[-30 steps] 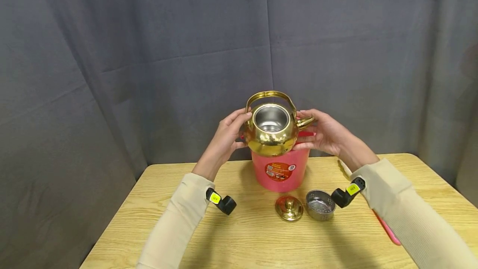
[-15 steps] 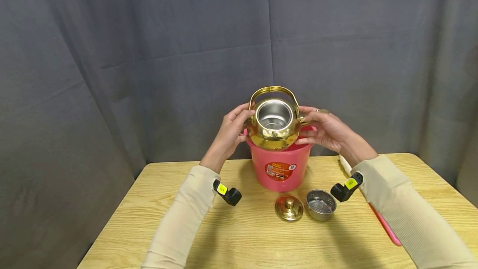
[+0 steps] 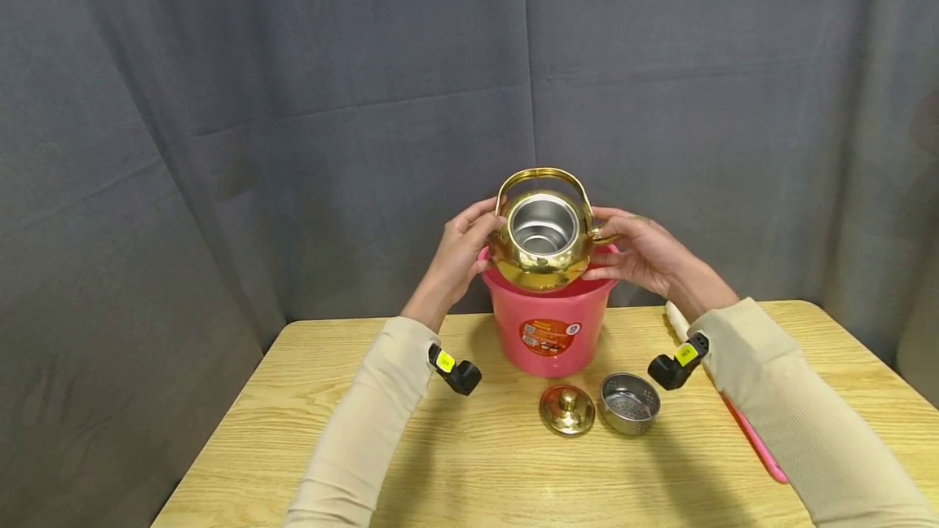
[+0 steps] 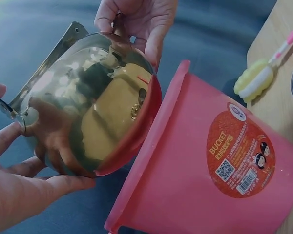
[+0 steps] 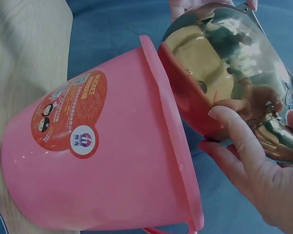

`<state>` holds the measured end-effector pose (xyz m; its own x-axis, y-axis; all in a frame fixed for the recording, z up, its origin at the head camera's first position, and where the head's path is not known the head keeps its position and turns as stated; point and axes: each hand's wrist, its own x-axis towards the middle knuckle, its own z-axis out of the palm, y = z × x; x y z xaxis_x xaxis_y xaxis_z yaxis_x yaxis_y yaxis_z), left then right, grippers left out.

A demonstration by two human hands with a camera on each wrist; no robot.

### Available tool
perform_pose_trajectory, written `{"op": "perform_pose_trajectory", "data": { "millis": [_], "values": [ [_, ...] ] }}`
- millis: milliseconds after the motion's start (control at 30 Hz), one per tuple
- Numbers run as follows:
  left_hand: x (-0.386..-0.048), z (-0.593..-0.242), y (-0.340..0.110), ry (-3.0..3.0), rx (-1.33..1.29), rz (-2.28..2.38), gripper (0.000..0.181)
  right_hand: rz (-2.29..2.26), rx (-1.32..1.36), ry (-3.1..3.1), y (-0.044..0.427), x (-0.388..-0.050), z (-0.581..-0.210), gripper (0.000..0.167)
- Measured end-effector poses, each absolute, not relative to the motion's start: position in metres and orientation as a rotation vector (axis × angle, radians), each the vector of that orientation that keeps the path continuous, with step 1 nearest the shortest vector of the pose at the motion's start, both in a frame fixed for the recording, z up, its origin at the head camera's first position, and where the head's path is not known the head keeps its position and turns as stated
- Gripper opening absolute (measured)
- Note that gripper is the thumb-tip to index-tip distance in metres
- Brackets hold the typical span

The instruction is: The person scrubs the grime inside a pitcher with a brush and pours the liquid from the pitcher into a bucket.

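A shiny gold teapot (image 3: 539,267) with a raised loop handle and no lid on it is held above the mouth of a pink bucket (image 3: 550,324). Its round opening, with a steel interior, faces toward me. My left hand (image 3: 462,255) grips the teapot's left side, thumb near the handle's base. On the spout side, my right hand (image 3: 645,255) holds it, with fingers around the spout and under the body. In the left wrist view the teapot's belly (image 4: 88,107) tilts close over the bucket's rim (image 4: 154,141). The bucket's inside is mostly hidden.
In front of the bucket lie a gold lid (image 3: 567,411) and a perforated steel strainer cup (image 3: 629,404). A sponge brush (image 4: 256,80) with a pink and white handle lies at the right, partly under my right sleeve. A grey curtain (image 3: 367,129) hangs behind the table (image 3: 469,463).
The teapot has risen slightly, shifted a little right and tipped further toward me. Both hands have moved with it, and more of the bucket's rim shows. Lid and strainer cup stay put.
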<state>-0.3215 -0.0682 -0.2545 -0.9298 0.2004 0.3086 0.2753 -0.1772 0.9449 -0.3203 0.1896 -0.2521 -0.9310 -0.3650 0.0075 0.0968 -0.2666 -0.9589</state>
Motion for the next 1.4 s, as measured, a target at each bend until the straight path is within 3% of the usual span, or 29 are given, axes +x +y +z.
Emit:
{"op": "perform_pose_trajectory", "data": {
  "millis": [400, 967, 1400],
  "values": [
    [-0.327, -0.260, -0.063, -1.978, -0.574, -2.277, 0.045, -2.183, -0.312, 1.735, 0.194, -0.322, -0.250, 0.062],
    [-0.332, -0.258, -0.063, -1.943, -0.601, -2.352, 0.049, -2.325, -0.298, 1.647, 0.191, -0.325, -0.256, 0.058],
    [-0.331, -0.251, -0.060, -2.157, -0.381, -2.299, 0.059, -2.390, -0.343, 1.723, 0.188, -0.321, -0.259, 0.053]
  ]
}}
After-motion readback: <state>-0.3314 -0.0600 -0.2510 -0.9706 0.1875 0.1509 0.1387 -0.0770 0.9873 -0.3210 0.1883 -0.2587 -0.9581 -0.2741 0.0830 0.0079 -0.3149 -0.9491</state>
